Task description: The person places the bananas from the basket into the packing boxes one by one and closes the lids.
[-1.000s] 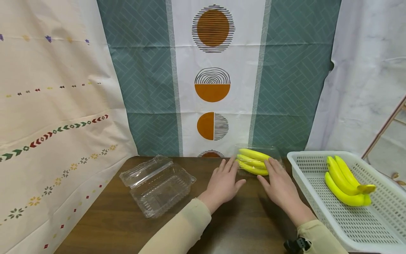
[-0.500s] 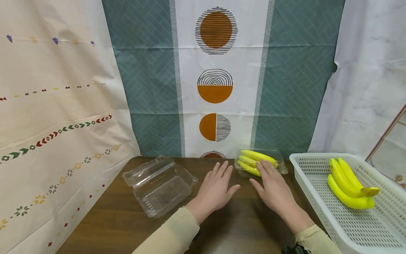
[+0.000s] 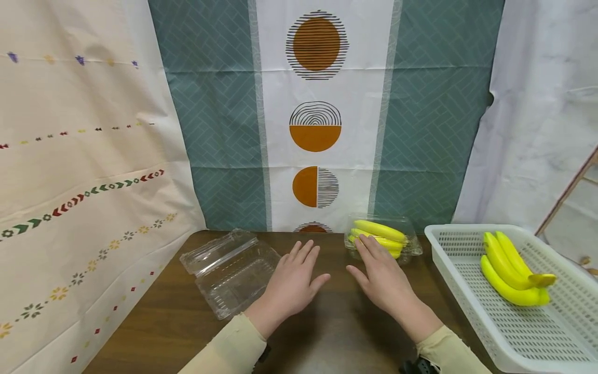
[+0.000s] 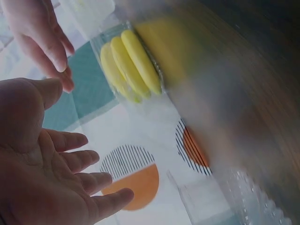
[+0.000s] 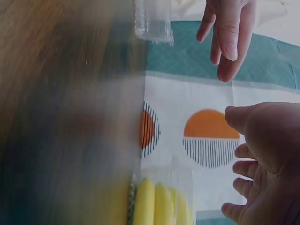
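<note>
In the head view my left hand (image 3: 290, 283) is held over the table with its fingers stretched out, holding nothing. It overlaps the right corner of an open clear plastic clamshell box (image 3: 235, 275). My right hand (image 3: 385, 278), also holding nothing, has straight fingers that overlap the front of a second clear clamshell box (image 3: 413, 244). Inside that box lies a bunch of yellow bananas (image 3: 380, 230). In the left wrist view the boxed bananas (image 4: 131, 63) appear beyond the hands, with a gap between. The right wrist view shows empty spread fingers (image 5: 246, 166) too.
A white plastic basket (image 3: 460, 291) stands on the right of the brown wooden table (image 3: 327, 337), with another bunch of bananas (image 3: 514, 270) in it. A patterned curtain (image 3: 322, 156) hangs behind the table's back edge, and a cream cloth (image 3: 117, 208) hangs along the left.
Both hands have drawn back from the boxed bananas and shifted left toward me. The box with bananas and the open box stay in place.
</note>
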A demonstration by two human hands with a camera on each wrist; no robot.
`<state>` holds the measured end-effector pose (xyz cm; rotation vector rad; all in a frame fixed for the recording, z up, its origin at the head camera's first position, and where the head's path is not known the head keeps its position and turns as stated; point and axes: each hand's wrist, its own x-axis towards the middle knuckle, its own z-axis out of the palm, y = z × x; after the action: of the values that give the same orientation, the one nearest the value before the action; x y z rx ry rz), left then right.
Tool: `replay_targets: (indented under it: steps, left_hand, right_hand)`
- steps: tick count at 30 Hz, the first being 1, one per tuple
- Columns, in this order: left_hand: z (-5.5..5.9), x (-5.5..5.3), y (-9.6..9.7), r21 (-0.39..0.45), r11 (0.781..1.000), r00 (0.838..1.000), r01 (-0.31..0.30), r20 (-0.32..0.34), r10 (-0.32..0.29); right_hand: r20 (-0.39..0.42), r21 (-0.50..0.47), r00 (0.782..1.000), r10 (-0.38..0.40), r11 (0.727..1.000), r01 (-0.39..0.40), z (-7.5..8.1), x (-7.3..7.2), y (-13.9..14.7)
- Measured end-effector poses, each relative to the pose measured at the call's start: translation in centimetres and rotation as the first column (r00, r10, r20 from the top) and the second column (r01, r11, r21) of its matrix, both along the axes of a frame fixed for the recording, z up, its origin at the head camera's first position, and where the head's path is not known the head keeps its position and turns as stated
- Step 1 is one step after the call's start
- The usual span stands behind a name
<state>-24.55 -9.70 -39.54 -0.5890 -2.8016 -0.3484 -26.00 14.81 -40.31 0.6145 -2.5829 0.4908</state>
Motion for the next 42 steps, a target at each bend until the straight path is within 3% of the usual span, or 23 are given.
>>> replay_targets:
  steps: [10, 18, 25, 31, 42]
  left_hand:
    - [-0.2, 1.3, -3.7, 0.023, 0.998, 0.999, -0.050, -0.013, 0.050]
    - [0.0, 2.3, -6.0, 0.041, 0.995, 0.995, -0.096, -0.019, 0.097]
    - [-0.2, 3.1, -7.8, 0.054, 0.990, 0.991, -0.127, -0.031, 0.129]
    - [-0.5, 3.6, -9.2, 0.080, 0.983, 0.986, -0.164, 0.000, 0.165]
    - [-1.0, 3.6, -11.1, 0.093, 0.974, 0.978, -0.207, 0.037, 0.205]
  right_hand:
    - [-0.048, 0.023, 0.994, 0.095, 0.995, -0.094, -0.2, 0.3, -2.4]
    - [0.023, 0.066, 0.990, 0.140, 0.988, -0.141, -0.3, 0.1, -3.8]
    - [0.030, 0.079, 0.982, 0.186, 0.979, -0.187, -0.4, 0.2, -5.2]
    - [0.057, 0.109, 0.972, 0.229, 0.966, -0.235, -0.5, 0.2, -6.6]
    - [0.069, 0.139, 0.955, 0.289, 0.945, -0.296, -1.0, 0.0, -8.6]
